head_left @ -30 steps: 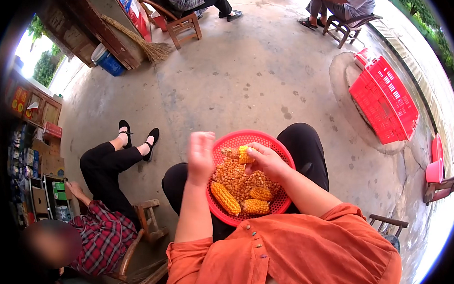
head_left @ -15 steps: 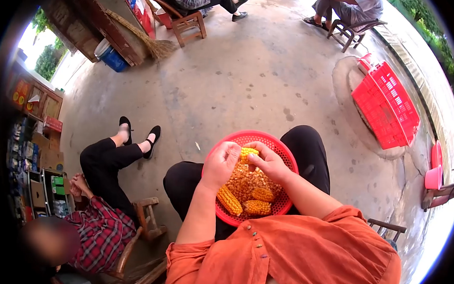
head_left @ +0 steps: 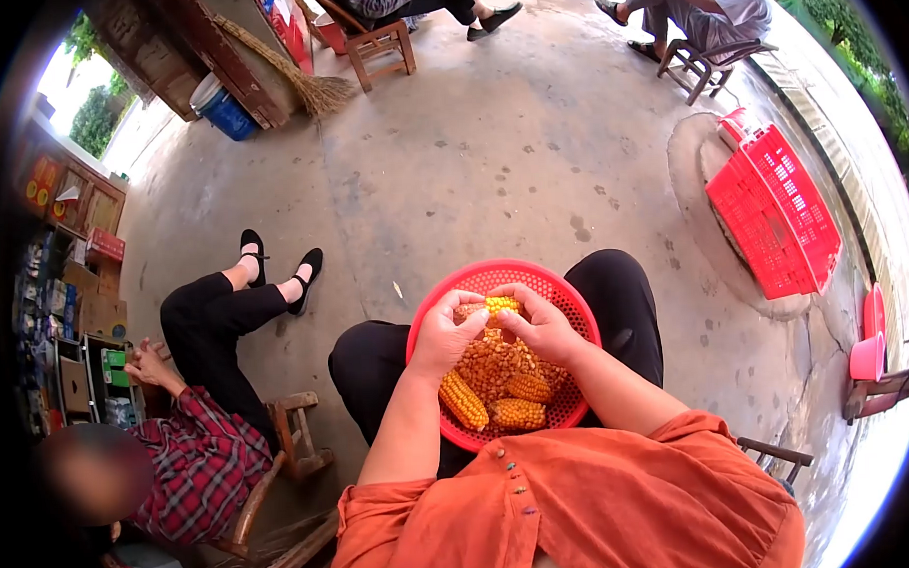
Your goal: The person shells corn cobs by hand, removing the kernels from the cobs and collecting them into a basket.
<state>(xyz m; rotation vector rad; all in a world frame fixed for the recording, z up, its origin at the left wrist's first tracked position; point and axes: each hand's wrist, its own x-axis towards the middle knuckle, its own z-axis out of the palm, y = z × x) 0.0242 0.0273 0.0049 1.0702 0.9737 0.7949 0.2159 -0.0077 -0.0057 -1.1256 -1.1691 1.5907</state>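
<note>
A corn cob [head_left: 502,305] is held level between my two hands, above a red perforated basket [head_left: 514,274] resting on my lap. Its left end looks stripped of kernels, while yellow kernels still cover the right part. My left hand [head_left: 446,332] is closed around the left end. My right hand [head_left: 539,326] grips the other end, with its thumb near the kernels. Beneath my hands lies a heap of loose kernels [head_left: 492,368]. A long yellow cob [head_left: 464,401] leans at the basket's left, and two shorter cobs [head_left: 517,414] lie at the near side.
To my left sits a person in a plaid shirt [head_left: 205,463]. Two more seated people are at the far side. A red plastic crate [head_left: 772,213] stands on the concrete floor at right, near a pink basin [head_left: 867,357]. A straw broom [head_left: 318,91] leans beside a blue bucket [head_left: 226,112].
My left hand has shifted slightly, and more of the cob's bare left end now shows. The person on the left has lifted and parted their hands. A far person's foot has moved.
</note>
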